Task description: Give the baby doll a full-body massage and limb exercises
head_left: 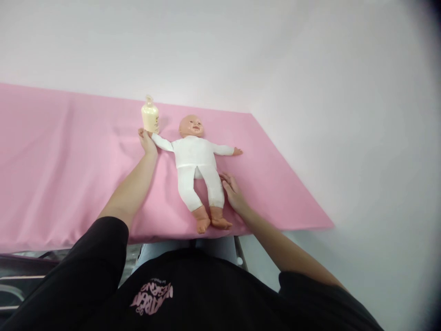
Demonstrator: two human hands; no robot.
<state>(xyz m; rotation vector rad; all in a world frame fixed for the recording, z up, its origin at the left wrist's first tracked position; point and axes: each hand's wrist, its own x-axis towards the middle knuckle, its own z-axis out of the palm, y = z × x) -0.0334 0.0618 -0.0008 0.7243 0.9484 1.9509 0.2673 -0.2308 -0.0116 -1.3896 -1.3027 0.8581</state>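
A baby doll (195, 154) in a white cloth suit lies on its back with its arms spread and its bare feet toward me. My left hand (149, 142) is closed around the doll's hand at the end of its outstretched arm on the left. Just behind that hand stands an upright pump bottle (150, 116) of pale yellow liquid. My right hand (234, 193) rests beside the doll's leg on the right, fingers stretched out and at its edge, holding nothing. Whether those fingertips press on the leg is hard to see.
A pink sheet (86, 161) covers the table, with creases on the left and its slanting edge at the right. White wall or backdrop (327, 92) surrounds the far and right sides. Dark items with pale strips (20, 285) show below the table at the lower left.
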